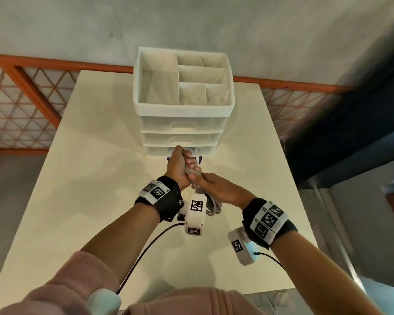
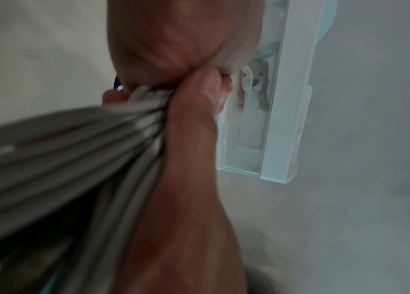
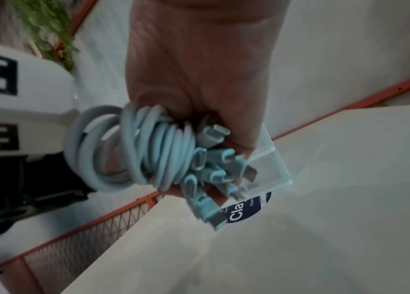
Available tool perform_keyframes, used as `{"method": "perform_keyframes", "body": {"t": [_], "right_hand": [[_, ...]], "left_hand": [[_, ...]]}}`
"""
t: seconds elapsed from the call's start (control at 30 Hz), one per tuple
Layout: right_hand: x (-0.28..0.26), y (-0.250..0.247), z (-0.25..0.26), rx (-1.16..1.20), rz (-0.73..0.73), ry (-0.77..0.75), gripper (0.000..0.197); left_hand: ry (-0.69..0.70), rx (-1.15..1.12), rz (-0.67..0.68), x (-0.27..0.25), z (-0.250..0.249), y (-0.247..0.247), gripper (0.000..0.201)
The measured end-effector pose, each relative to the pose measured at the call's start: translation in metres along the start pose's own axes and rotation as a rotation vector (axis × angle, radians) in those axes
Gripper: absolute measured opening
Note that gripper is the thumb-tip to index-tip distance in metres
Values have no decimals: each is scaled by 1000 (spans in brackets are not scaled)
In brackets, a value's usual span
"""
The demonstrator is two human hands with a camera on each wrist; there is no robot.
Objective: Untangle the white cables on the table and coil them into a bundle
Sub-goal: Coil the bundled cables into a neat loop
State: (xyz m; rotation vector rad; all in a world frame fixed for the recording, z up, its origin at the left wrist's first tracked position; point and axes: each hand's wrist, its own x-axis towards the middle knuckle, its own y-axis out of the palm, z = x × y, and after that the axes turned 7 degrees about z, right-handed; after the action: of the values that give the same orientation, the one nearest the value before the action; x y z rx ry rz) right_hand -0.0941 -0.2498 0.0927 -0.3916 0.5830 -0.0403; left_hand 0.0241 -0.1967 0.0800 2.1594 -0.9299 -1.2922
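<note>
The white cables (image 1: 210,205) are gathered into one coiled bundle held above the cream table (image 1: 89,178), just in front of the drawer unit. My left hand (image 1: 180,163) grips the far end of the bundle in a fist. My right hand (image 1: 216,187) grips the near part, and loops hang below it. In the left wrist view the strands (image 2: 73,149) run tight out of my left hand (image 2: 188,119). In the right wrist view my right hand (image 3: 198,69) holds the coil (image 3: 153,147), with several USB-C plugs (image 3: 214,169) sticking out together.
A white drawer organiser (image 1: 182,110) with an open compartment tray on top stands at the table's far middle. A dark blue round label (image 3: 246,208) lies on the table under the hands. An orange mesh rack (image 1: 21,105) runs behind the table. The table drops off left and right.
</note>
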Motion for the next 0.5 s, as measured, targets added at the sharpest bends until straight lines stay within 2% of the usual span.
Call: {"method": "perform_keyframes", "body": {"t": [0.13, 0.23, 0.37, 0.5], "right_hand": [[1, -12, -2, 46, 1, 60, 47], [4, -18, -4, 94, 0, 77, 50], [7, -25, -12, 117, -2, 103, 55], [0, -34, -22, 138, -24, 129, 55]], "left_hand": [[-46, -21, 65, 9, -1, -4, 41], [14, 15, 40, 17, -3, -6, 44], [157, -23, -58, 30, -6, -12, 29], [243, 70, -48, 42, -14, -20, 36]]}}
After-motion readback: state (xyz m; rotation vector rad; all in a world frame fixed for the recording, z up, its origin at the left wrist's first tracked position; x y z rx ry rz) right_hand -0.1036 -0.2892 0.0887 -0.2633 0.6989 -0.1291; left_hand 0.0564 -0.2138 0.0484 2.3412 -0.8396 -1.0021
